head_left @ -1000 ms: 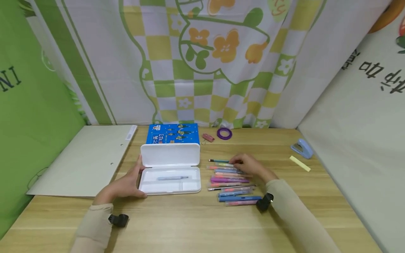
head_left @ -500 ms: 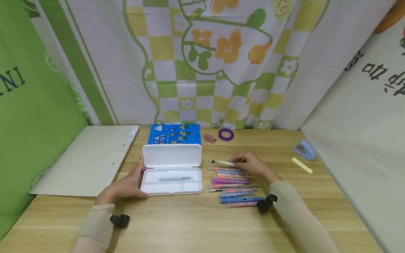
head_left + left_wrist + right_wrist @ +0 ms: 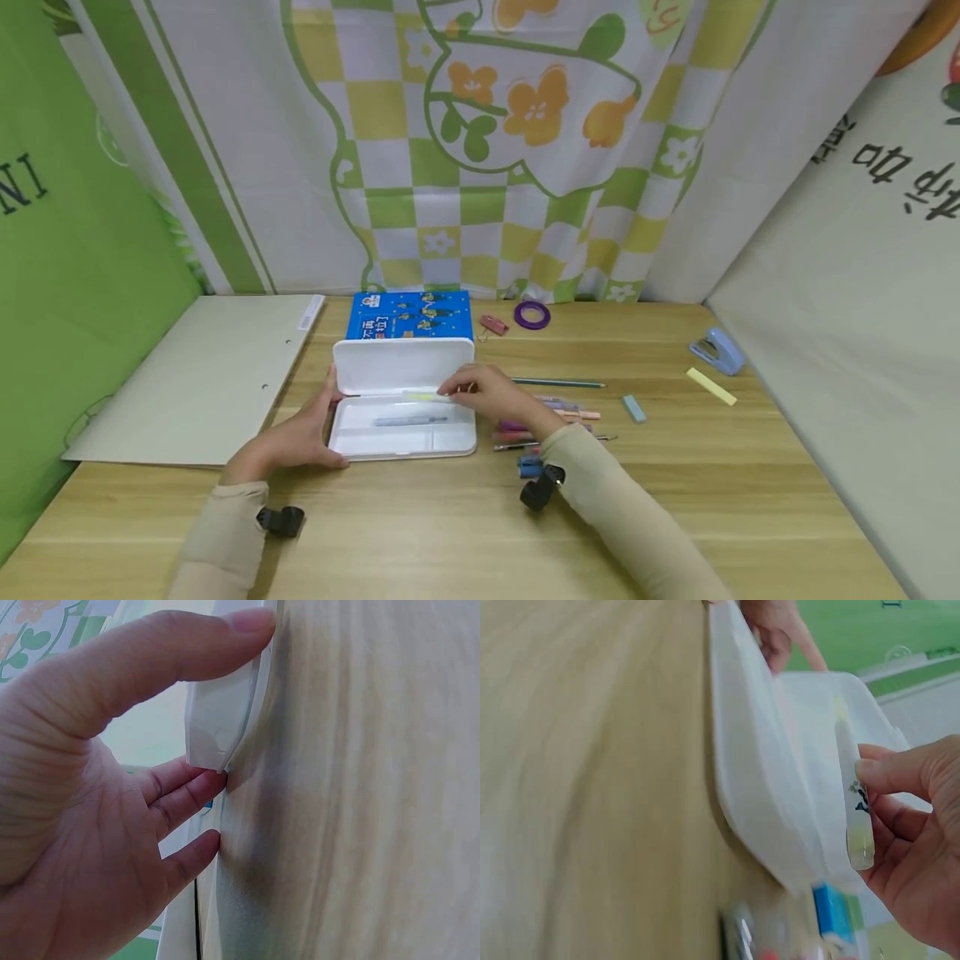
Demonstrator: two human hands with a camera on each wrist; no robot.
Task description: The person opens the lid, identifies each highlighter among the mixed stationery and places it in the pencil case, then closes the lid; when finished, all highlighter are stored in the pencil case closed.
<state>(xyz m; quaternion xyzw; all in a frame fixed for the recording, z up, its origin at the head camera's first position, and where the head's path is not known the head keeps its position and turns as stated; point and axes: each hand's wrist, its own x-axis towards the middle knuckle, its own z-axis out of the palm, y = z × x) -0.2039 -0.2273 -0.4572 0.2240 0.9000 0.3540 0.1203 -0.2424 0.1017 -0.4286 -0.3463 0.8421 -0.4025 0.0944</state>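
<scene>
An open white pencil case (image 3: 352, 443) lies on the table with a clear greyish pen (image 3: 408, 421) inside it. My left hand (image 3: 300, 435) grips its left end. In the left wrist view the thumb lies along the case's wall (image 3: 225, 705) and the fingers reach around its corner. Over the back of the case's tray, my right hand (image 3: 491, 393) pinches a highlighter (image 3: 422, 397) with pale yellow ends. The right wrist view shows this highlighter's white body (image 3: 856, 787) between thumb and fingers, above the case. My right forearm hides part of the other pens (image 3: 577, 414).
Behind the case is a blue box (image 3: 412, 315). A pencil (image 3: 558, 382), a blue-green eraser (image 3: 633, 408), a red clip (image 3: 494, 325), purple tape (image 3: 532, 315), a light-blue stapler (image 3: 717, 351) and a yellow strip (image 3: 711, 387) lie rightward. A large board (image 3: 202, 375) lies left.
My right hand picked up the highlighter from the row of pens and carried it left over the case. The pencil and eraser are now uncovered. My left hand stays on the case.
</scene>
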